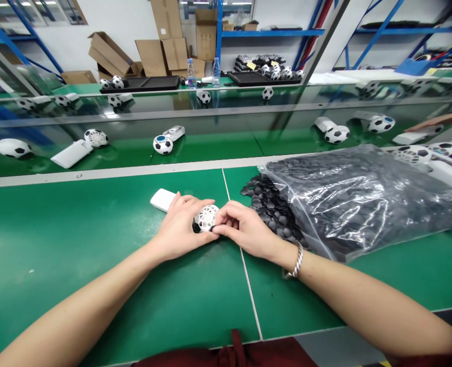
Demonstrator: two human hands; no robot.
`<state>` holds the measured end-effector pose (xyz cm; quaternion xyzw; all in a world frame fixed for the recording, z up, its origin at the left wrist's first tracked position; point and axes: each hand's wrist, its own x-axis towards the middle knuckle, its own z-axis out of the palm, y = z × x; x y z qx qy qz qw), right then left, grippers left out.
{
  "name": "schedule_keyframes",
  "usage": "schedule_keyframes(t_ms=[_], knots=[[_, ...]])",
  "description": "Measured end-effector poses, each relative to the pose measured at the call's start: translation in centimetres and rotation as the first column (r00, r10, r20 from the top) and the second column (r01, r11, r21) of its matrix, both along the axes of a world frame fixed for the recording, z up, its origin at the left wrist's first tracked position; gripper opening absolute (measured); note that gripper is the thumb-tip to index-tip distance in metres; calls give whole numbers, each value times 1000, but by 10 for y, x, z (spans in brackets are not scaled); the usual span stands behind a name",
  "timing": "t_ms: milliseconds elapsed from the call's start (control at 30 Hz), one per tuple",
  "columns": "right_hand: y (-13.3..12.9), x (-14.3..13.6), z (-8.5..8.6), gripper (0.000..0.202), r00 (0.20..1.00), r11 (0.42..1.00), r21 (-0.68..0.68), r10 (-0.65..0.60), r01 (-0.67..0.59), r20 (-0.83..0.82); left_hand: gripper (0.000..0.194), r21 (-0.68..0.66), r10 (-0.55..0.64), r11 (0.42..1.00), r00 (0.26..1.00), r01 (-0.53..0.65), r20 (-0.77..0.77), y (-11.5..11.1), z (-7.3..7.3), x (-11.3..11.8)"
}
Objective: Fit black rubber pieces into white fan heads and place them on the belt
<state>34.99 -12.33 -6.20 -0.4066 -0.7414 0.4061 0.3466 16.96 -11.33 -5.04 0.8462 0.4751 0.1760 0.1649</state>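
A white openwork ball [206,217] with a white flat handle [162,200] lies on the green table. My left hand [183,223] is wrapped round the ball and its neck, thumb in front and fingers behind. At the ball's right side my right hand [243,227] is closed in a pinch, its fingertips touching the ball's edge. Whatever lies between those fingertips is too small or hidden to name. Just right of that hand, many small black pieces [274,206] spill from a clear plastic bag [363,199].
Behind the table runs a green conveyor [218,142] carrying soccer-ball pieces with white handles [72,154]. At the far right another person's hand [440,121] reaches over the conveyor. Beyond stand black trays [145,83], bottles [216,72] and cardboard boxes [151,57].
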Motion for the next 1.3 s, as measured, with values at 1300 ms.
schedule_keyframes(t_ms=[1300], knots=[[16, 10, -1, 13, 627, 839, 442, -165, -316, 761, 47, -1, 175, 985, 982, -175, 76, -6, -10, 0]])
